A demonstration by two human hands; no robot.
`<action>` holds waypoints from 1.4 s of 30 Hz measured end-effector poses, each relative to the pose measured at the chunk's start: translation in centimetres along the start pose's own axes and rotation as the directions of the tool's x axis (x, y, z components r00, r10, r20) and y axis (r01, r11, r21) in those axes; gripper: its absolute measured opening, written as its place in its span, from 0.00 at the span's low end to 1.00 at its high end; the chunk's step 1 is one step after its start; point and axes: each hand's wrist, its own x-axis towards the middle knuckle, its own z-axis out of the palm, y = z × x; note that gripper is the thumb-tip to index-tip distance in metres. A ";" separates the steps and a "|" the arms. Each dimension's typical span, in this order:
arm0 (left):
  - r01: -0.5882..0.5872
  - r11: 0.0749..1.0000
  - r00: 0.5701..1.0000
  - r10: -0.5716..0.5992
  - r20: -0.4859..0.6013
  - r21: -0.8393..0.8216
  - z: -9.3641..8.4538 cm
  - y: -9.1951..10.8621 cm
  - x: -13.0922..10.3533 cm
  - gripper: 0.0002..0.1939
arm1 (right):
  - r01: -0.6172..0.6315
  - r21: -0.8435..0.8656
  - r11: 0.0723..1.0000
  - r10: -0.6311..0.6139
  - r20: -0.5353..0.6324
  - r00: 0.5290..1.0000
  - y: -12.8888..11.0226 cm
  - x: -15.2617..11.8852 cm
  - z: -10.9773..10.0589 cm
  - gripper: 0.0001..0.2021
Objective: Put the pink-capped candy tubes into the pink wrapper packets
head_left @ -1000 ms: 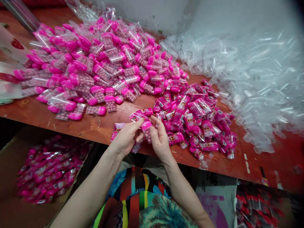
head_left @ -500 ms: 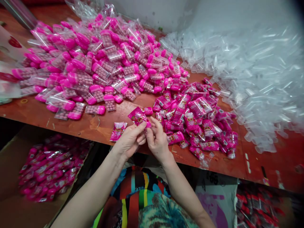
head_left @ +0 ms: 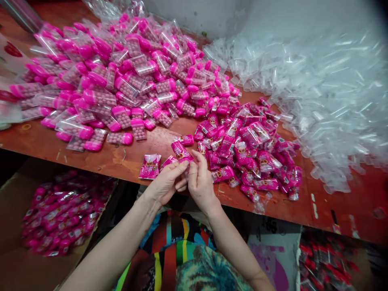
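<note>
My left hand (head_left: 169,178) and my right hand (head_left: 200,180) meet at the table's front edge, fingertips almost touching. Between them they pinch the lower end of a pink printed wrapper (head_left: 181,150), whose upper part points away from me. Whether anything is inside it I cannot tell. A second pink wrapper (head_left: 169,161) shows partly behind my left fingers. Left of that lies a flat pink wrapper (head_left: 150,166) on the table. Just beyond my hands is a wrapped pink packet (head_left: 186,140). Close to my right hand spreads a pile of wrapped pink packets (head_left: 242,151).
Clear tubes with pink caps and small pink balls (head_left: 100,89) are heaped at the back left of the red table (head_left: 327,214). Empty clear tubes (head_left: 318,101) cover the right. Below stand a box of pink packets (head_left: 63,218) and a container of red-topped items (head_left: 327,262).
The pink wrapper between my hands has turned and now looks narrower and more upright. Another wrapper has come into sight beside my left fingers. My hands stay in nearly the same place.
</note>
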 end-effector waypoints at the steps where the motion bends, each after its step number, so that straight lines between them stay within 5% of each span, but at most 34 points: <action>1: -0.003 1.000 1.000 0.003 -0.010 0.000 0.1 0.0 0.0 0.14 | -0.005 -0.004 1.000 0.005 -0.005 1.000 0.0 0.0 0.0 0.18; 7: -0.109 0.994 0.989 0.107 -0.099 -0.012 0.4 0.4 0.3 0.14 | 0.018 0.067 0.998 -0.017 -0.008 1.000 0.2 0.1 0.1 0.18; 13: -0.089 0.996 0.981 0.092 -0.174 0.020 0.7 -0.2 0.4 0.17 | 0.048 -0.207 0.977 -0.054 -0.025 0.998 0.7 -0.4 0.6 0.20; 21: -0.098 0.993 0.964 0.112 -0.243 0.067 1.3 -1.1 0.1 0.18 | -0.162 0.222 0.961 0.169 -0.012 0.986 0.4 -0.1 0.4 0.18; 26: -0.105 0.991 0.972 0.120 -0.201 0.084 1.2 -1.5 -0.1 0.18 | -0.092 0.112 0.989 0.101 -0.076 0.992 0.3 -0.6 0.5 0.17; 33: -0.108 0.994 0.984 0.112 -0.138 0.032 0.8 -0.5 -0.1 0.15 | -0.115 0.122 0.986 0.116 0.000 0.993 0.8 -0.4 0.3 0.18; 42: -0.138 0.988 0.958 0.150 -0.244 0.064 1.4 -2.0 0.0 0.15 | -0.005 -0.092 0.996 0.001 -0.039 0.999 0.7 -0.6 0.0 0.19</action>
